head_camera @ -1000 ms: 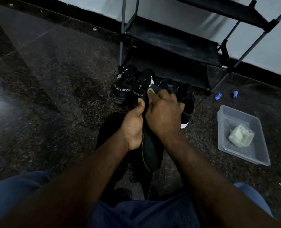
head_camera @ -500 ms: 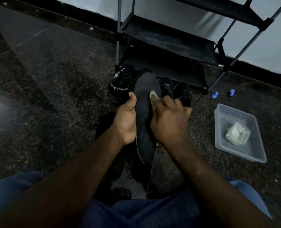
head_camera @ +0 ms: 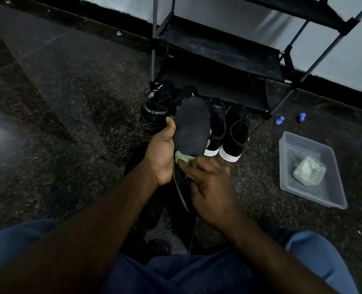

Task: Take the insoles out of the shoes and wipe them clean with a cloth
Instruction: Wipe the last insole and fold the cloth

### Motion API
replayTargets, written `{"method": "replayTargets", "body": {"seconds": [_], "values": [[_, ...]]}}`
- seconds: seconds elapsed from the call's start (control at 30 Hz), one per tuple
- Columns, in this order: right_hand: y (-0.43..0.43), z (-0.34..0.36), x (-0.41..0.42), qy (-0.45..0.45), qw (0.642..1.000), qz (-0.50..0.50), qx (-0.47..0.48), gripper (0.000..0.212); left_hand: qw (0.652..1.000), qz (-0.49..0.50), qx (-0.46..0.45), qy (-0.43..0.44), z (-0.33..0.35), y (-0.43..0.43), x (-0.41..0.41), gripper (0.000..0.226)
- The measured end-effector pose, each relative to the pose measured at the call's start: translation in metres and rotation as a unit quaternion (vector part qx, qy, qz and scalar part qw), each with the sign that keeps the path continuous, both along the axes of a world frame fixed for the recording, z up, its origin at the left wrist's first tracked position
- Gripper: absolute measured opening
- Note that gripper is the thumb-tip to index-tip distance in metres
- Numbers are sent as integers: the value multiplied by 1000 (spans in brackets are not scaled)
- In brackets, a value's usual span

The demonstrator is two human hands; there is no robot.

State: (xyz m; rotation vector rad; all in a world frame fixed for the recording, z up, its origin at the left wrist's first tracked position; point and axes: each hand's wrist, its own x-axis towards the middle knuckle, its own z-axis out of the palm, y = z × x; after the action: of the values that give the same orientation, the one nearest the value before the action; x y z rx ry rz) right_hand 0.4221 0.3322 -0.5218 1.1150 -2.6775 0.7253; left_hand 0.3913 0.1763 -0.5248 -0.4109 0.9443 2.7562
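Four shoes [head_camera: 235, 128] are sitting in a row on the floor [head_camera: 69, 102], just in front of the rack [head_camera: 218, 45]. The insole [head_camera: 191, 126] is standing before them, between the left hand [head_camera: 161, 153] and the right hand [head_camera: 209, 187], with the cloth [head_camera: 184, 159] touching it. To the right, a tub [head_camera: 315, 187] is holding a wad [head_camera: 308, 174]. Two caps [head_camera: 279, 120] are lying behind the tub.

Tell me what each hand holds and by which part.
The left hand grips the black insole across its middle. The right hand holds a pale green cloth against its lower part.
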Motion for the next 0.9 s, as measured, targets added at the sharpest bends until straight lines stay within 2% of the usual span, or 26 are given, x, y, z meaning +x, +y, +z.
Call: {"method": "replayTargets", "body": {"seconds": [0.07, 0.1, 0.17, 0.2, 0.23, 0.33, 0.47, 0.67, 0.77, 0.83, 0.9], "values": [[10, 1, -9, -72, 992, 65, -77, 51, 1000, 3, -9, 2, -1, -3, 1, 81], [14, 3, -15, -104, 984, 62, -129, 51, 1000, -4, -11, 6, 1, -5, 1, 82], [20, 7, -32, -133, 967, -16, -215, 50, 1000, -23, -13, 16, 3, -7, 1, 81], [21, 11, -41, -120, 966, -57, -223, 48, 999, -28, -21, 17, 4, -6, 2, 78], [20, 15, -50, -87, 972, -88, -201, 47, 999, -31, -33, 19, 5, -3, 2, 75], [4, 26, -61, 19, 988, -141, -53, 54, 998, -43, -43, 25, 8, 5, 5, 68], [-26, 19, -45, 51, 986, -156, 39, 61, 999, -14, -52, 2, 2, 4, 6, 69], [-33, 4, -3, 40, 996, -62, 58, 53, 997, 42, -64, -18, -3, -8, -1, 70], [-7, 11, -19, -16, 1000, 14, -3, 49, 998, 34, -46, -14, 1, -13, -3, 75], [8, 20, -40, -36, 996, -37, -68, 49, 1000, 1, -18, 10, 6, -12, -2, 79], [11, 28, -55, -12, 991, -114, -69, 53, 1000, -16, -9, 23, 9, -6, -1, 79]]}}
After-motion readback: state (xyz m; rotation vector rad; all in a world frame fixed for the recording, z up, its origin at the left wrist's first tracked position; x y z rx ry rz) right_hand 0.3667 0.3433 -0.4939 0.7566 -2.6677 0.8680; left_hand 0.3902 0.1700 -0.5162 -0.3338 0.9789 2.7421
